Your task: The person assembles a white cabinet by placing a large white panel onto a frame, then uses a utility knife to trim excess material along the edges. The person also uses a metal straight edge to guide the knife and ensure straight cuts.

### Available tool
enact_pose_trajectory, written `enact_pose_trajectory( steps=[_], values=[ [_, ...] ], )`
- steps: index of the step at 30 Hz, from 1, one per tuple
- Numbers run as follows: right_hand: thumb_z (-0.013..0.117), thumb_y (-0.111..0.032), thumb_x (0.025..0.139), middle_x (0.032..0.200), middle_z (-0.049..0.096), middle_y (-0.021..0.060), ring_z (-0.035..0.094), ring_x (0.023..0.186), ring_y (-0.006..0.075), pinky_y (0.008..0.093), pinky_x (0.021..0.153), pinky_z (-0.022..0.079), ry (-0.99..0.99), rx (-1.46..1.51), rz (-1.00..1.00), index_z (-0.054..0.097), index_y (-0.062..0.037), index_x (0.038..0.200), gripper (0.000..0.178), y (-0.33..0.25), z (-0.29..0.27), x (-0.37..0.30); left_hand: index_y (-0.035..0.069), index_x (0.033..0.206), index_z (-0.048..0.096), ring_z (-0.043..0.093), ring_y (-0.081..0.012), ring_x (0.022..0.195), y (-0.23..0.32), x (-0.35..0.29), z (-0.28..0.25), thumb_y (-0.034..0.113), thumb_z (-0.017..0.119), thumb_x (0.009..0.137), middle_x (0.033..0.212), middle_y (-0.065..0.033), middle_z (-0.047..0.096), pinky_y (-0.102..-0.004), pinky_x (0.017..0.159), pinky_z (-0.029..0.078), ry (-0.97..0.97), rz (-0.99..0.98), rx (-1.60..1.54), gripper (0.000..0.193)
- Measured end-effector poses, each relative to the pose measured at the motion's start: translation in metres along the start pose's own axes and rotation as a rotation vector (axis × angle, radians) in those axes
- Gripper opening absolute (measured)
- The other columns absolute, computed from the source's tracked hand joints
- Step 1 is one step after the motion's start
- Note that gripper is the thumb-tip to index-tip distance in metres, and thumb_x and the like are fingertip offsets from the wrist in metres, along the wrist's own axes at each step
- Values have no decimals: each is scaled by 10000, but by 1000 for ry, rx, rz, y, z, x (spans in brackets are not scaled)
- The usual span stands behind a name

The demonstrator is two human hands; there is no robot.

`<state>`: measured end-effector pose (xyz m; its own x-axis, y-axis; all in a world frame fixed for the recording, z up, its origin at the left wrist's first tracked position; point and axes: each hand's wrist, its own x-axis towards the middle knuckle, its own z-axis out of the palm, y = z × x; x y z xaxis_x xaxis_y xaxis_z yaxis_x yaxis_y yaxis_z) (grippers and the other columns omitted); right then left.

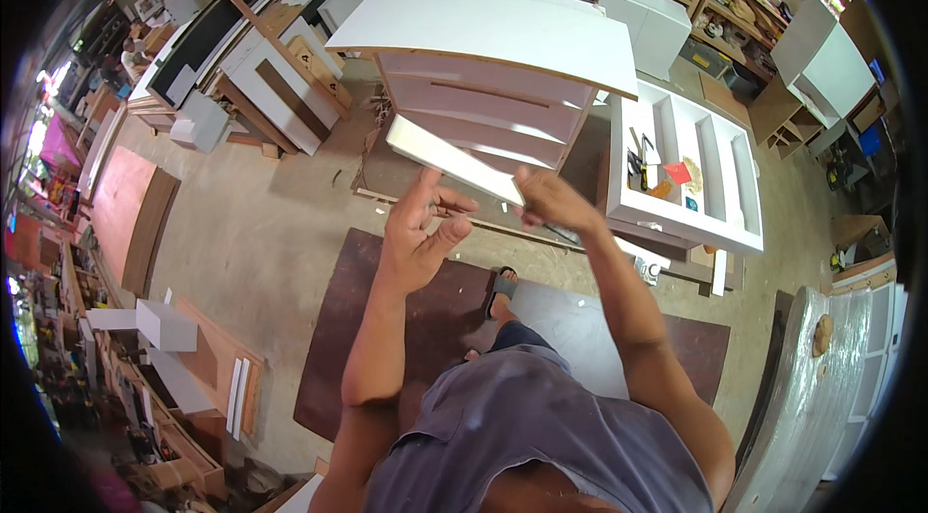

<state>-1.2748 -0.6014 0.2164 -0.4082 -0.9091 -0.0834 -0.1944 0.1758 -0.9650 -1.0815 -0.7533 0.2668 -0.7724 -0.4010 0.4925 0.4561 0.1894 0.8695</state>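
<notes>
A short white strip of board [449,160] is held slanting in front of me, its far end up to the left. My right hand [553,200] is closed around its near right end, thumb on top. A thin grey piece shows just below that hand; I cannot tell whether it is held too. My left hand [422,234] is raised beneath the strip with fingers apart and curved. Its fingertips come close to the strip's lower edge, and whether they touch is unclear. Beyond stands a white-topped cabinet [483,25] with open shelves.
On the right, a white compartmented cabinet [744,170] bears hand tools and a red piece [678,173]. A brown sheet [358,320] lies underfoot. Panels [275,92] lean at the left, near a brown-edged board [126,204]. A plastic-wrapped piece [802,397] stands at the right edge.
</notes>
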Motion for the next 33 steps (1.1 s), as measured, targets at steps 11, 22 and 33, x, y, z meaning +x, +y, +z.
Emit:
enact_pose_trajectory(
  steps=[11, 22, 33],
  values=[
    [395, -738, 928, 725, 600, 34, 584, 671, 141, 282, 648, 475, -356, 435, -52, 622, -11, 929, 762, 118, -52, 81, -6, 1247, 580, 640, -119, 900, -72, 127, -11, 144, 657, 958, 999, -80, 715, -267, 807, 516, 16, -200, 175, 334],
    [720, -291, 889, 743, 583, 78, 565, 694, 215, 356, 641, 447, 176, -277, 132, 629, -23, 965, 293, 210, -97, 62, 32, 1110, 610, 627, -118, 754, -181, 196, -163, 259, 636, 977, 950, -91, 692, -286, 679, 552, 708, -467, 25, 265],
    [683, -197, 882, 802, 672, 184, 660, 720, 389, 480, 612, 498, 336, -921, 126, 679, -63, 916, 139, 139, -149, 100, 9, 985, 656, 676, -178, 694, -298, 275, -303, 309, 781, 850, 817, -72, 665, -304, 601, 580, 933, -588, -107, 351]
  ],
)
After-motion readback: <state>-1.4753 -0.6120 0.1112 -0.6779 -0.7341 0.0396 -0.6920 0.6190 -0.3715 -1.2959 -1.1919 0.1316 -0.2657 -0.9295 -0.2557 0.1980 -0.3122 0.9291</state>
